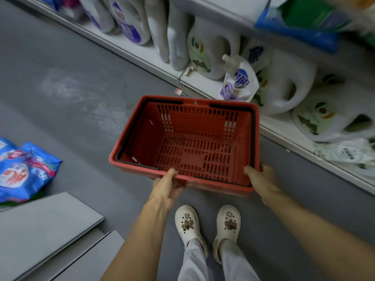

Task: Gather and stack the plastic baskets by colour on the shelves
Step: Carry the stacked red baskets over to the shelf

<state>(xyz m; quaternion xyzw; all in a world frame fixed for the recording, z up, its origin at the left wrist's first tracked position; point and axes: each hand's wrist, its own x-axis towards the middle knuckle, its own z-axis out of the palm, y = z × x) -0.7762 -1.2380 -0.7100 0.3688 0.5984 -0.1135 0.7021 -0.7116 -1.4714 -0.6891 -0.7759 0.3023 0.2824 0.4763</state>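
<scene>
A red plastic basket (pixel 142 128) with black handles folded along its rim hangs in the air above the grey floor, in the middle of the head view. It is empty, and its slotted bottom shows. My left hand (pixel 166 187) grips the near rim at its left part, thumb over the edge. My right hand (pixel 261 179) grips the near right corner of the same rim. Both arms reach forward from the bottom of the frame.
A low white shelf (pixel 142 55) runs diagonally along the right, packed with detergent jugs (pixel 284 86) and a refill pouch (pixel 239 82). Blue detergent bags (pixel 26 171) lie at the left. Grey shelf boards (pixel 46 226) sit at the lower left. My feet in white clogs (pixel 207 226) stand below the basket.
</scene>
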